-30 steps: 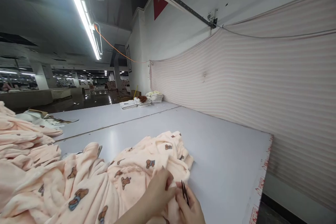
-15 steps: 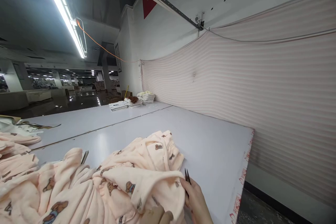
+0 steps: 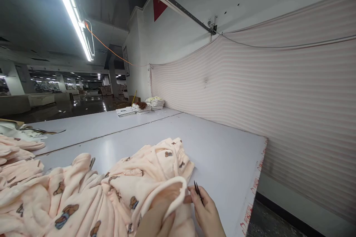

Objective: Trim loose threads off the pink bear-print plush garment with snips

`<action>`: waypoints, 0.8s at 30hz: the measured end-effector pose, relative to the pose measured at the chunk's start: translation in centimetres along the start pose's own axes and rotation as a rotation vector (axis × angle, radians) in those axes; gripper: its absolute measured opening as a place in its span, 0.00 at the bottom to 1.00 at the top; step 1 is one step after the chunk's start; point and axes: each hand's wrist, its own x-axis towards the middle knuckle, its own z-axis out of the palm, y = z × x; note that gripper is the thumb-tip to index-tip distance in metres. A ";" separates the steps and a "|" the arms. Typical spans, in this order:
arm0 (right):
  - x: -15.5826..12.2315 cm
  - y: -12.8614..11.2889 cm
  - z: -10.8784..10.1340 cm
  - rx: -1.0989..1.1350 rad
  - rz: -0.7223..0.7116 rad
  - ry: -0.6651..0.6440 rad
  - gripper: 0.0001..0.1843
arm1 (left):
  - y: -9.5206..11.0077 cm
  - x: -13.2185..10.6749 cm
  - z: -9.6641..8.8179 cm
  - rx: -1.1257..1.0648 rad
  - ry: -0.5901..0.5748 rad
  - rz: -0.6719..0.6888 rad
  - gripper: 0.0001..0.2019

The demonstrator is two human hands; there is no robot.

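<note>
A peach fleece garment (image 3: 130,185) printed with small bears lies bunched on the white table (image 3: 217,155). My left hand (image 3: 160,216) is tucked under a fold of it at the bottom middle and lifts its rolled edge. My right hand (image 3: 205,213) is just to the right of that edge and grips small dark thread snips (image 3: 198,191), their points up and close to the fabric.
More peach fleece pieces (image 3: 16,155) are piled at the left. Folded stacks (image 3: 141,107) sit at the table's far end. A striped pink cloth (image 3: 264,100) hangs along the wall on the right. The table's right edge (image 3: 254,189) drops to a dark floor.
My left hand went under the fleece and now holds up a rolled edge. My right hand stayed beside it with the snips. The view shifted slightly to the right.
</note>
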 end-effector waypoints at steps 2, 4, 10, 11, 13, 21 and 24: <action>-0.3 -0.4 -0.2 -0.185 -0.102 0.042 0.15 | 0.8 0.5 -1.8 -0.371 -0.040 -0.146 0.20; -0.6 -0.7 -0.1 -0.338 -0.149 0.057 0.11 | 1.3 0.7 -3.2 -0.821 -0.087 -0.347 0.22; -0.1 -2.0 2.0 -0.559 -0.273 -0.035 0.12 | 1.4 0.0 -4.7 -1.390 -0.147 -0.532 0.22; 0.2 -2.0 2.3 -0.540 -0.257 -0.039 0.13 | 1.3 0.3 -4.8 -1.374 -0.110 -0.542 0.23; 0.5 -1.7 2.7 -0.450 -0.217 -0.014 0.15 | 1.1 1.3 -5.1 -1.330 -0.009 -0.573 0.24; -1.2 2.3 3.0 -0.339 -0.234 0.012 0.21 | 3.7 7.8 -5.7 -1.216 0.122 -0.528 0.16; -0.6 3.4 2.8 -0.336 -0.129 -0.089 0.20 | 3.5 8.4 -5.9 -1.144 0.085 -0.525 0.13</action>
